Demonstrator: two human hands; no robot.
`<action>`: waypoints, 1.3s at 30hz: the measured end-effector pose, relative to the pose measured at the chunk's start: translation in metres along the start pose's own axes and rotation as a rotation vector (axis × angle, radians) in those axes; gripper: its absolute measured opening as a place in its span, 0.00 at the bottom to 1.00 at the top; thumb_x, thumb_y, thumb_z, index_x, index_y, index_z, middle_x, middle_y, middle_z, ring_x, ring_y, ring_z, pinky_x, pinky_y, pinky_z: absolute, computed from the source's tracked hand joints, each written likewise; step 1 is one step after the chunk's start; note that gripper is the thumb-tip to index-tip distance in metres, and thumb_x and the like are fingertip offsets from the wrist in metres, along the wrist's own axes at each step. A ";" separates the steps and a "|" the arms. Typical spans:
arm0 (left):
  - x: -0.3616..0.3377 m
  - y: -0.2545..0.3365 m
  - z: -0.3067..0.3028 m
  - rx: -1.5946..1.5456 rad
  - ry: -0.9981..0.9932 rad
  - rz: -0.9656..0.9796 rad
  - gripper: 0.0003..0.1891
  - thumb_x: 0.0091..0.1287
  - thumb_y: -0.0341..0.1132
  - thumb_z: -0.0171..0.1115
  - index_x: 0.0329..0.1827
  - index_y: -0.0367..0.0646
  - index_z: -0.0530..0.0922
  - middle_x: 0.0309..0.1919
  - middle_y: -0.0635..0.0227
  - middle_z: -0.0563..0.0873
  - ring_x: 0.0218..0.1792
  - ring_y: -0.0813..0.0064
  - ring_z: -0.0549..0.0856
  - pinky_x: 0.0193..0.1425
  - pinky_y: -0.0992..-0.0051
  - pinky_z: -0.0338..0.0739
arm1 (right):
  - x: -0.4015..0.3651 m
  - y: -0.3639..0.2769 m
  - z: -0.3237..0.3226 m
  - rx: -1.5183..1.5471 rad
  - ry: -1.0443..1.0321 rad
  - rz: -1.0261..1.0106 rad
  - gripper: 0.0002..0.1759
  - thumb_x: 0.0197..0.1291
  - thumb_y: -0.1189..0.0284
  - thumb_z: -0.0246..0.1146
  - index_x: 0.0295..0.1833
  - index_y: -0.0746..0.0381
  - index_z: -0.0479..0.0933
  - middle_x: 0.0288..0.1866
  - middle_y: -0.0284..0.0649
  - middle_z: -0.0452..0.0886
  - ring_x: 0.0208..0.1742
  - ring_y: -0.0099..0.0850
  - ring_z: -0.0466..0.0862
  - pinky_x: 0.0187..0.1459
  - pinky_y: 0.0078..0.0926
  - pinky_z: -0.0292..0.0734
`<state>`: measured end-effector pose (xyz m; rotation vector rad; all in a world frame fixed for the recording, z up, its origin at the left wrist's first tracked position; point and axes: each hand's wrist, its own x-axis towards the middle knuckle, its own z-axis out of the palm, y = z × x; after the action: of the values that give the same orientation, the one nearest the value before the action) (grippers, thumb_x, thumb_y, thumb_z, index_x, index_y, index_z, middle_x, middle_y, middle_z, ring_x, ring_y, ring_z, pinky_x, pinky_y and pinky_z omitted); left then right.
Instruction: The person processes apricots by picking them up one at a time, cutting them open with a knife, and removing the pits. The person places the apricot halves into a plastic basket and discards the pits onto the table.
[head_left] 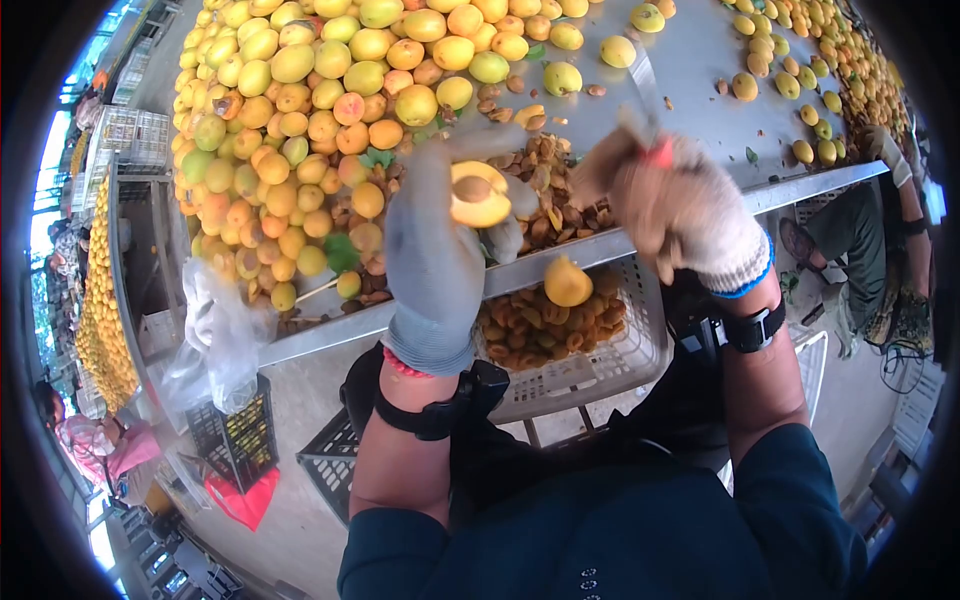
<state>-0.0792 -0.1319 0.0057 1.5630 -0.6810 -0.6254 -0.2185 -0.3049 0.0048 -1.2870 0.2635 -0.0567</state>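
From my seat I see the left hand (435,260), in a grey glove, closed on an apricot half (478,193). The cut face is turned up toward the camera and the brown stone still sits in it. The thumb and fingertips wrap the rim, so the far side of the fruit is hidden in that grip.

The right hand (690,210), in a white knit glove with a blue cuff, is just right of the left grip and clenched around a knife (647,95). Only a red scrap of the handle shows above the fist. The blade rises from it, pale and blurred against the steel table (700,55), and I cannot make out its edge.

Just below both grips is a second apricot half (567,282), skin side toward me. I cannot tell whether it is in the air or resting on the white basket (610,370), whose near part holds cut halves.

Beyond the left grip lies a heap of stones (555,185), partly covered by the fingers. Farther back is the pile of whole apricots (320,110), cut off by the lens rim. At the far right another person's arm (900,190) is barely readable.
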 end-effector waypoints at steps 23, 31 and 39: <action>-0.001 -0.026 0.015 0.319 -0.080 0.108 0.18 0.76 0.32 0.49 0.65 0.35 0.71 0.40 0.63 0.86 0.33 0.80 0.84 0.34 0.80 0.77 | 0.060 -0.007 0.045 0.989 0.184 -0.278 0.20 0.78 0.53 0.48 0.33 0.52 0.67 0.19 0.29 0.66 0.16 0.22 0.65 0.16 0.22 0.62; 0.006 -0.012 0.029 -0.188 0.008 -0.358 0.22 0.82 0.44 0.38 0.54 0.36 0.77 0.25 0.66 0.84 0.17 0.85 0.75 0.21 0.86 0.66 | 0.071 -0.024 0.034 0.784 0.569 -0.111 0.21 0.77 0.53 0.49 0.31 0.52 0.68 0.16 0.28 0.65 0.13 0.24 0.65 0.14 0.24 0.65; 0.012 -0.016 0.009 0.064 0.247 0.037 0.24 0.80 0.48 0.42 0.44 0.37 0.82 0.30 0.64 0.84 0.24 0.76 0.81 0.26 0.78 0.73 | 0.051 -0.008 0.042 -0.223 0.300 0.137 0.19 0.69 0.55 0.62 0.45 0.63 0.79 0.19 0.26 0.68 0.12 0.15 0.67 0.12 0.15 0.61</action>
<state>-0.0766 -0.1451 -0.0108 1.6499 -0.5468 -0.3774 -0.1583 -0.2770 0.0143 -1.4782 0.6287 -0.1063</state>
